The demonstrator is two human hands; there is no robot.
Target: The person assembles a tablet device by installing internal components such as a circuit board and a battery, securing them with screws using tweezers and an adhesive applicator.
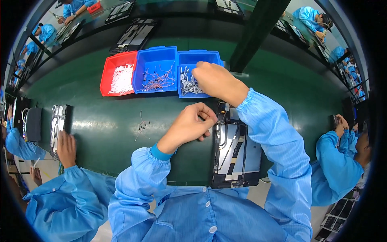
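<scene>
My right hand (215, 80) reaches over the right blue bin (201, 55), its fingers curled down among small silvery parts (189, 82); what they grip is hidden. My left hand (190, 126) is pinched, thumb against forefinger, at the upper left edge of an opened tablet-like device (248, 155). Anything between those fingertips is too small to make out. The device lies on the green table with its inner boards and dark cables showing, and my right forearm covers part of its upper right side.
Left of that bin stand a middle blue bin (156, 52) of thin wired parts and a red bin (105, 76) of white strips. Loose thin wires (142, 127) lie on the table (100, 141). A dark post (258, 36) rises behind. Co-workers sit at both sides, one touching another opened device (58, 121).
</scene>
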